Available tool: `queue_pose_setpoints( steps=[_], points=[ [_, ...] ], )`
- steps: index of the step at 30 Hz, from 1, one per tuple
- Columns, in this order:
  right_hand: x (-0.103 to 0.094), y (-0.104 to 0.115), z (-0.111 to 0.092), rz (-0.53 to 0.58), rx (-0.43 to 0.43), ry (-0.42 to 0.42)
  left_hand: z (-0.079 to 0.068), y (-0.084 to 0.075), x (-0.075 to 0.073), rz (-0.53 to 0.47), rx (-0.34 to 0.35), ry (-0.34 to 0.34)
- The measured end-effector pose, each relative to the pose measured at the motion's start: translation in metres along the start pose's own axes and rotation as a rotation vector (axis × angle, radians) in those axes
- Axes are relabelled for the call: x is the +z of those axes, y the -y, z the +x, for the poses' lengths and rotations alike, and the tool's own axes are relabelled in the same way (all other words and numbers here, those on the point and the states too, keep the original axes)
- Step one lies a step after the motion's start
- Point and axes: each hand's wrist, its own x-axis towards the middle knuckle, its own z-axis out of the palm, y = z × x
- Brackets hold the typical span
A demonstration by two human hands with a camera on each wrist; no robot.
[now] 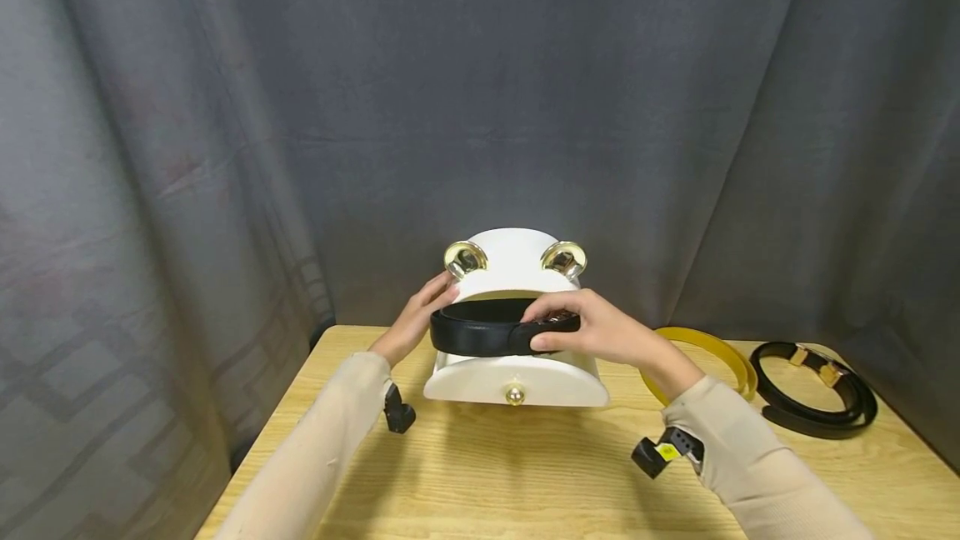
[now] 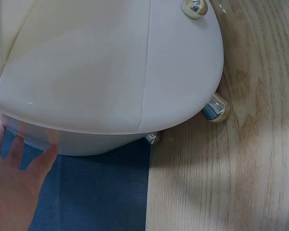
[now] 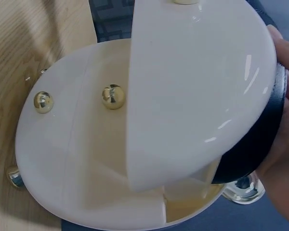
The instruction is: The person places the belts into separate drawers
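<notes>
Black belt (image 1: pixel 480 338): held in a loose coil before the mouth of the white box (image 1: pixel 513 263), just above its front panel (image 1: pixel 468 386); could not make out any contact with the panel.
Right hand (image 1: pixel 600 327): pinched the coil at its right end, with the thumb outside and fingers over the top.
Left hand (image 1: pixel 416 315): rested against the box's left wall, with fingers spread and touching, grasping nothing.
Box: stood at the far edge of the table (image 1: pixel 465 473), on gold feet (image 2: pixel 216 108); bore a gold knob (image 1: pixel 514 394) on the panel.
Yellow belt (image 1: pixel 740 367): lay coiled near the far edge, partly hidden by the right forearm.
Buckled dark belt (image 1: pixel 813 423): lay coiled toward the far right corner, just beside the yellow.
Grey curtain (image 1: pixel 525 107): hung beyond the far edge.
</notes>
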Motion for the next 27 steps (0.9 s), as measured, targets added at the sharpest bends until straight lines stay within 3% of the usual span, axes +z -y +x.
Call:
queue_pose_setpoints(
  steps=[11,20,27],
  points=[
    [0.006,-0.015,0.001,0.003,-0.003,-0.102,0.001,-0.001,0.0,-0.004,-0.002,0.009],
    [0.001,-0.014,-0.003,0.042,-0.044,-0.098,0.008,0.0,0.005,-0.047,0.005,0.018],
    [0.001,-0.013,-0.003,0.0,-0.084,-0.086,0.01,0.0,0.007,-0.097,-0.01,0.03]
  ],
)
